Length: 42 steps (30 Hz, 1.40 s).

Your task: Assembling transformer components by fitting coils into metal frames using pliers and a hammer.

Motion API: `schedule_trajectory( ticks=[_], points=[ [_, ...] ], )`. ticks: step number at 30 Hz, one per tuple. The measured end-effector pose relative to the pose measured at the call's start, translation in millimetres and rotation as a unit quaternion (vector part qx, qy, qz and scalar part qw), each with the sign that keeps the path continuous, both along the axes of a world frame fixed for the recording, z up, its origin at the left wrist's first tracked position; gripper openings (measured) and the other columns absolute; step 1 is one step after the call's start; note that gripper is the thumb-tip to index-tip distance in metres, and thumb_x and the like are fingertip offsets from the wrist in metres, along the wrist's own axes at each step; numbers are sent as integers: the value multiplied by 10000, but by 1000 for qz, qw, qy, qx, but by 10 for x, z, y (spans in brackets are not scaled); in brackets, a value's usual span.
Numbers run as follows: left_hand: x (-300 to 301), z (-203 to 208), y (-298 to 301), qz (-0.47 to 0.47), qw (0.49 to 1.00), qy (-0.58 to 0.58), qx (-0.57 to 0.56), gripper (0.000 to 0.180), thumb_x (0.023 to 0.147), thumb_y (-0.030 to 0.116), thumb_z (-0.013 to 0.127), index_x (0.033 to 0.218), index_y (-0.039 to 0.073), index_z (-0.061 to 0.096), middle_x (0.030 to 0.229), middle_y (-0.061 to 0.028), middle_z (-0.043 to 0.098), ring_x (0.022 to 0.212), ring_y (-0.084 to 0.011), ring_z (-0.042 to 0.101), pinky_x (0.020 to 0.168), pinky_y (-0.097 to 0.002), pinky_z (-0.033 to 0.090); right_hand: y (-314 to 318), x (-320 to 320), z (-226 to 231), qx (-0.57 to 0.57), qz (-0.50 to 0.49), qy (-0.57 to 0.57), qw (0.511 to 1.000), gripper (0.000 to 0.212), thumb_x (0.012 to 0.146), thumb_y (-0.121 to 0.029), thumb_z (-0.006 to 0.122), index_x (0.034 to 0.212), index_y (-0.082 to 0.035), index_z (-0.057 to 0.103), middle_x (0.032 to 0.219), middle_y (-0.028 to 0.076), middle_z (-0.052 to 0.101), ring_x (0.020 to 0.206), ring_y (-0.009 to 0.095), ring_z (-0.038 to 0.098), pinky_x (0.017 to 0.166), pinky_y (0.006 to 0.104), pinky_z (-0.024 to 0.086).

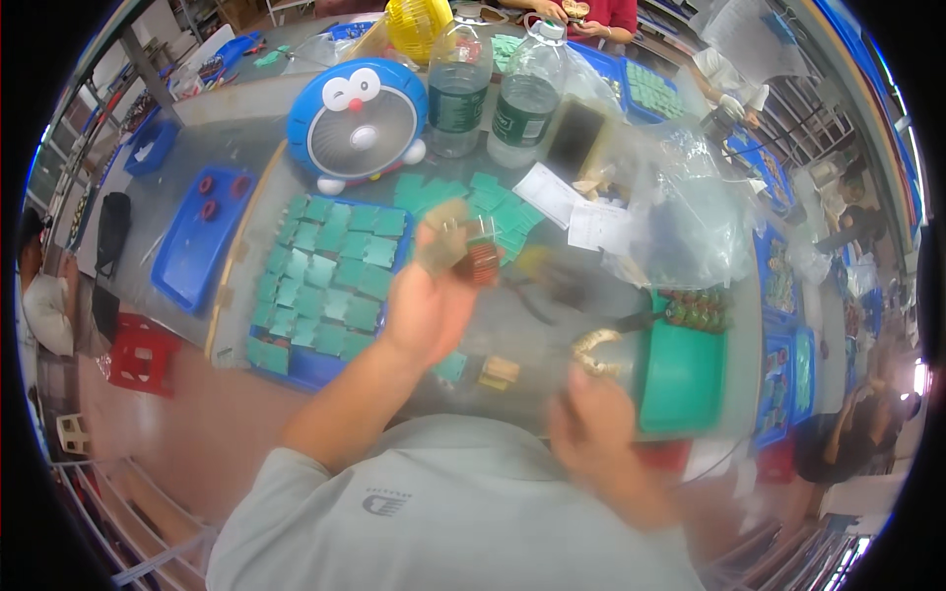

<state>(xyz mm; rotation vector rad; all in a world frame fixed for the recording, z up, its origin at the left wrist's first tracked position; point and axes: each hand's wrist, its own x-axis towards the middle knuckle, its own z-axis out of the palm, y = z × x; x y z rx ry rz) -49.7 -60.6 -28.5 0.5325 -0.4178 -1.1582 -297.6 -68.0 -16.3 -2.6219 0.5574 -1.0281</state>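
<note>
My left hand (434, 310) is raised over the middle of the workbench, fingers closed around a small reddish-brown wound part (480, 258). Motion blurs that part, and its exact kind does not show. Lower and to the right, my right hand (596, 409) is smeared by motion. A curved cream-coloured piece (596, 352) sits at its fingertips, apparently pinched there. Beyond the hands lies a blurred dark tool with a yellow patch (537, 264). Between my forearms, a small tan block (500, 372) rests near the bench's front edge.
Left of my hands is a blue tray (315, 369) of green squares. At right, a green tray (685, 379) has several wound parts (695, 310) at its far end. Behind stand a blue fan (360, 123), two water bottles (458, 108) and plastic bags (680, 197). Other people work around.
</note>
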Motion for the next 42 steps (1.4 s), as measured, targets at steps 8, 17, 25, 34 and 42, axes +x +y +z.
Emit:
schedule_trajectory(
  ticks=[8, 17, 25, 34, 42],
  points=[
    [25, 55, 27, -9, 999, 8, -50, 391, 1041, 352, 617, 1353, 127, 546, 1216, -86, 641, 1130, -272, 629, 913, -399, 492, 11, 25, -139, -32, 5, 34, 999, 691, 756, 10, 797, 1420, -22, 608, 683, 3, 556, 549, 202, 526, 513, 356, 377],
    [59, 282, -121, -107, 976, 188, 17, 455, 1045, 444, 589, 1279, 56, 634, 1165, -182, 713, 1094, -346, 709, 1004, -483, 553, -183, 92, -264, -62, 18, -38, 997, 762, 745, 15, 806, 1463, -10, 551, 737, 34, 604, 564, 219, 534, 515, 362, 386],
    [37, 186, -226, -235, 902, 325, -161, 604, 1042, 482, 484, 1424, 22, 576, 1372, -199, 671, 1263, -407, 649, 1231, -564, 287, 31, 14, -420, 73, 22, -171, 982, 680, 784, 11, 802, 1423, 43, 572, 773, 110, 606, 587, 250, 544, 532, 354, 418],
    [136, 49, -81, -208, 968, 119, -76, 726, 1033, 609, 485, 1549, 98, 464, 1335, -129, 674, 888, -314, 663, 781, -454, 471, -69, -204, -758, 520, -170, -184, 817, 536, 995, -67, 665, 1487, 62, 495, 1042, 91, 713, 925, 151, 664, 852, 291, 522],
    [-8, -66, 60, -62, 960, -268, 45, 791, 898, 275, 849, 1535, 83, 420, 1338, -103, 595, 990, -211, 635, 747, -326, 510, -503, -281, -965, 346, -263, -20, 901, 407, 1011, -205, 670, 1359, -7, 594, 978, 90, 695, 913, 191, 665, 837, 363, 522]
  ],
)
